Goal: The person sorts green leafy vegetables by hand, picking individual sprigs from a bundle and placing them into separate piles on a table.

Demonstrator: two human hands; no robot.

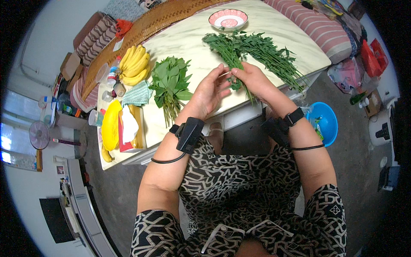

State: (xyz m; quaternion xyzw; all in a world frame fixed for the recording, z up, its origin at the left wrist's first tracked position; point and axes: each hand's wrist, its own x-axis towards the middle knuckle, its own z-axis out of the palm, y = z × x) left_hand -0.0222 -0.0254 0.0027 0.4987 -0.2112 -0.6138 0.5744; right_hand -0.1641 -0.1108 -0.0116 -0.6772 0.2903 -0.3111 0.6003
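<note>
My right hand [252,80] is closed around the stems of a bunch of leafy greens [226,51], whose leafy tops point away from me over the marble-patterned table. Palm up beside it, my left hand [213,90] has its fingers apart and appears to hold nothing. Its fingertips are close to some small leaves [237,85] below my right hand; whether they touch is unclear. A second pile of long-stemmed greens [271,56] lies to the right on the tabletop. Left of my hands rests a bundle of broader-leaved greens [171,80], stems towards me.
A pink-and-white bowl [228,19] stands at the table's far side. Bananas [135,64], a green cloth [138,93], a tissue box [136,131] and a yellow dish [111,125] occupy the left end. On the floor at right is a blue basin [330,125] with green scraps.
</note>
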